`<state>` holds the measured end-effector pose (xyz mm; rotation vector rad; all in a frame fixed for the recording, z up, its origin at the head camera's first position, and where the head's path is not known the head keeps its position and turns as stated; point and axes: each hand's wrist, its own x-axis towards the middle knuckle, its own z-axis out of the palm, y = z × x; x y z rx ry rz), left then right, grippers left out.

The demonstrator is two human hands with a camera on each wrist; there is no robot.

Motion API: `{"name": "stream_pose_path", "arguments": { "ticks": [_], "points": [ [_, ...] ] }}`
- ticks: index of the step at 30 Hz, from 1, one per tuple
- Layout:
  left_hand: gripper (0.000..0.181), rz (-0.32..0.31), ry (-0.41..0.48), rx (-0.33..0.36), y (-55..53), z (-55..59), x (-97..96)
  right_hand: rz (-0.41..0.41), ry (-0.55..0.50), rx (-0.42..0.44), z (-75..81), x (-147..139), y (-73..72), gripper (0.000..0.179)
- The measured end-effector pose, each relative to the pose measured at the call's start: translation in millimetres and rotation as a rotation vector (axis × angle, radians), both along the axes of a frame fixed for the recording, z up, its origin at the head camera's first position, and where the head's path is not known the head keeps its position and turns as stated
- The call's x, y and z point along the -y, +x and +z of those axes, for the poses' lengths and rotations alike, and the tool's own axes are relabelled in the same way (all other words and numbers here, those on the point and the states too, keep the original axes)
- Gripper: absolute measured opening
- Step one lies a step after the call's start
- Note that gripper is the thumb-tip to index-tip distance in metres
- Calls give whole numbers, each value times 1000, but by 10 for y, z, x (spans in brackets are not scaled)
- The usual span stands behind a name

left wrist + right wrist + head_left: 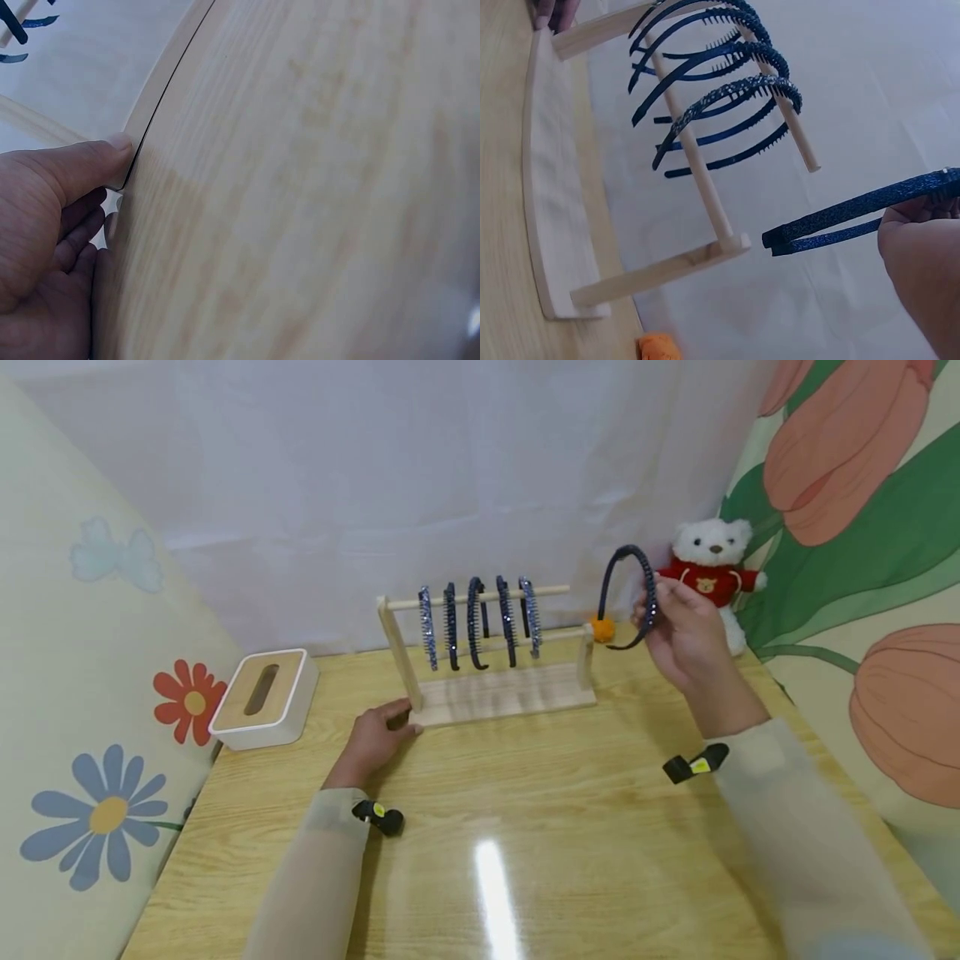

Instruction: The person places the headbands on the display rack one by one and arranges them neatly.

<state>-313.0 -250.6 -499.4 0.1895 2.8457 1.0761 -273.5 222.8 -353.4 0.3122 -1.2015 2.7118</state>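
My right hand (686,631) pinches a dark, beaded headband (650,589) by one side, raised past the right end of a wooden headband rack (510,693). In the right wrist view the held headband (855,204) points its two ends toward the rack's rods. At the rack's left end, my left hand (377,735) grips the corner of the base, thumb along the front edge. The left wrist view shows that thumb (97,161) on the base's edge, with the other fingers partly hidden. Several dark and silvery-blue headbands (476,622) hang in a row on the rack's upper rod (555,589).
A white tissue box (266,697) with a wooden lid stands left of the rack. Behind my right hand sits a white teddy bear (712,556) in a red hoodie. A small orange object (603,629) lies by the rack's right post. A pale curtain (450,468) hangs behind.
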Motion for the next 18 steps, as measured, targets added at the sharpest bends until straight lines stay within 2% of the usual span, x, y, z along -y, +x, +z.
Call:
{"name": "stream_pose_path", "arguments": {
  "ticks": [7, 14, 18],
  "points": [
    [60, 4, 6, 5, 6, -13, 2, 6, 20, 35, 11, 186, -160, 27],
    [60, 2, 8, 4, 6, 11, 13, 10, 27, 64, -135, 322, -356, 34],
    [60, 8, 11, 19, 9, 14, 24, -33, 62, 108, -233, 426, -433, 38]
  ]
}}
